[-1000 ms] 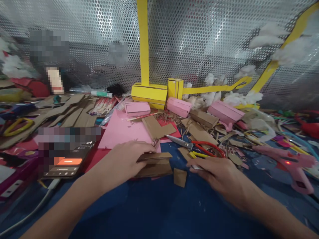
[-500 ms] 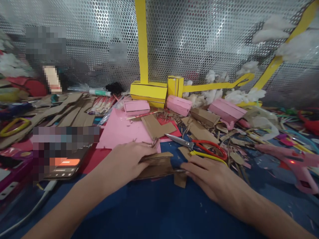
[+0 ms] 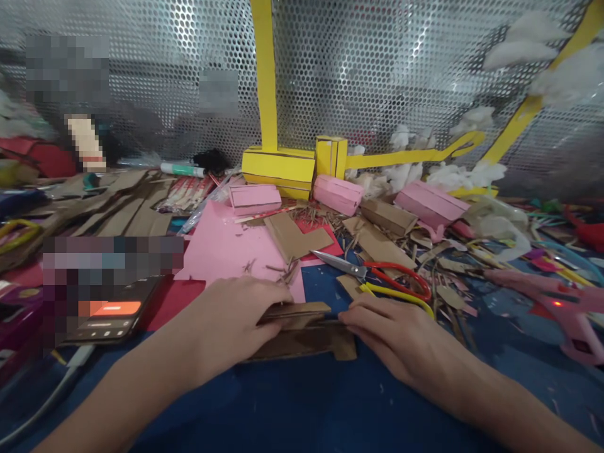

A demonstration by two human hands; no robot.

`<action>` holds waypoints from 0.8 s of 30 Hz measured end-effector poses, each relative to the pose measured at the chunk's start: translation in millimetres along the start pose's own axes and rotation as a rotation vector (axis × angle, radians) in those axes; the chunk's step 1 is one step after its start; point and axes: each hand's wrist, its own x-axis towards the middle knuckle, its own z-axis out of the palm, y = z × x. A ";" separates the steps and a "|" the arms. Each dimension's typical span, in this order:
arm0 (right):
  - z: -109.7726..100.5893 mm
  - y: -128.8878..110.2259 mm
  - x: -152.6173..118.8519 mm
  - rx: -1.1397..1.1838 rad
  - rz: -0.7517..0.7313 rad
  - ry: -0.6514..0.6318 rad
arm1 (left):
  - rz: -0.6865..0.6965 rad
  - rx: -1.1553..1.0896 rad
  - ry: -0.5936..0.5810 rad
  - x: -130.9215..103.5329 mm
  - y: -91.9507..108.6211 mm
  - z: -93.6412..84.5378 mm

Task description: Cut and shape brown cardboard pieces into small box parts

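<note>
Densely strewn with craft scraps, a blue tabletop (image 3: 292,406) spreads before a silvery panel (image 3: 349,69) pierced with small holes. A yellow box (image 3: 278,168) sits at the back beneath a tall yellow strip (image 3: 265,75), with three pink boxes (image 3: 255,197) ranged nearby and tufts of white fluff (image 3: 516,53) at upper right. A phone (image 3: 117,308), its screen lit, lies at left; at right rests a pink glue gun (image 3: 561,302), a small red light glowing on its body. Pink paper (image 3: 226,245) and scissors (image 3: 338,262) with red and yellow handles lie just beyond the worker's hands.

Front and center, a piece of brown cardboard (image 3: 297,343) lies between the two hands, plain and folded lengthwise, its rear flap raised and its edges rough. A small squarish scrap (image 3: 346,347) meets its right end. The left hand (image 3: 240,321) pinches the cardboard's left end between thumb and fingers. The right hand (image 3: 391,327) brings its bunched fingertips to the other end; whether they grip anything is hidden from view.
</note>
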 end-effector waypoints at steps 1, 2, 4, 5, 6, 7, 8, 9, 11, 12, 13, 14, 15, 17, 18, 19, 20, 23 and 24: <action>0.0 0.3 0.2 -0.003 -0.004 0.000 | -0.009 0.011 0.003 -0.2 0.2 1.2; 0.0 0.5 0.2 -0.007 -0.007 -0.002 | -0.015 0.020 0.003 -0.3 0.4 2.4; 0.1 0.7 -0.6 -0.017 -0.013 -0.005 | -0.025 0.037 -0.003 -0.6 1.2 4.6; 0.1 0.8 -1.1 -0.021 -0.021 -0.001 | -0.031 0.045 -0.006 -0.9 1.7 5.3; 0.1 0.9 -1.8 -0.024 -0.031 0.002 | -0.035 0.055 -0.007 -1.1 2.2 5.8; -0.1 1.1 -2.3 -0.027 -0.042 0.001 | -0.031 0.064 -0.007 -1.5 2.6 6.1; -0.3 1.3 -2.9 -0.032 -0.053 0.001 | -0.025 0.073 -0.005 -1.9 2.9 6.2; -0.6 1.7 -3.3 -0.039 -0.066 -0.003 | -0.018 0.082 -0.001 -2.4 3.2 6.2; -1.1 2.6 -3.8 -0.056 -0.088 -0.014 | -0.009 0.099 0.000 -3.4 3.5 6.0; -1.4 3.2 -3.9 -0.063 -0.098 -0.022 | -0.006 0.102 -0.003 -3.8 3.6 5.9; -1.6 3.8 -3.9 -0.067 -0.111 -0.028 | -0.005 0.104 -0.006 -4.0 3.7 5.9; -1.7 4.5 -3.9 -0.068 -0.121 -0.036 | -0.004 0.104 -0.004 -4.1 3.7 6.0; -1.7 5.1 -3.9 -0.069 -0.129 -0.046 | 0.000 0.102 -0.002 -4.0 3.7 6.2; -1.2 6.5 -4.1 -0.070 -0.143 -0.064 | 0.000 0.096 -0.003 -3.4 3.5 6.7; -0.6 7.1 -4.4 -0.074 -0.147 -0.067 | -0.004 0.094 -0.005 -3.0 3.3 7.0; 0.1 7.8 -4.7 -0.081 -0.152 -0.071 | -0.011 0.093 -0.008 -2.6 3.2 7.2; 0.9 8.4 -5.0 -0.091 -0.157 -0.073 | -0.018 0.094 -0.013 -2.2 3.1 7.4; 3.5 9.7 -5.2 -0.125 -0.170 -0.092 | -0.041 0.109 -0.019 -1.3 3.6 7.3; 4.1 9.8 -4.9 -0.130 -0.171 -0.099 | -0.044 0.111 -0.022 -1.2 3.9 7.1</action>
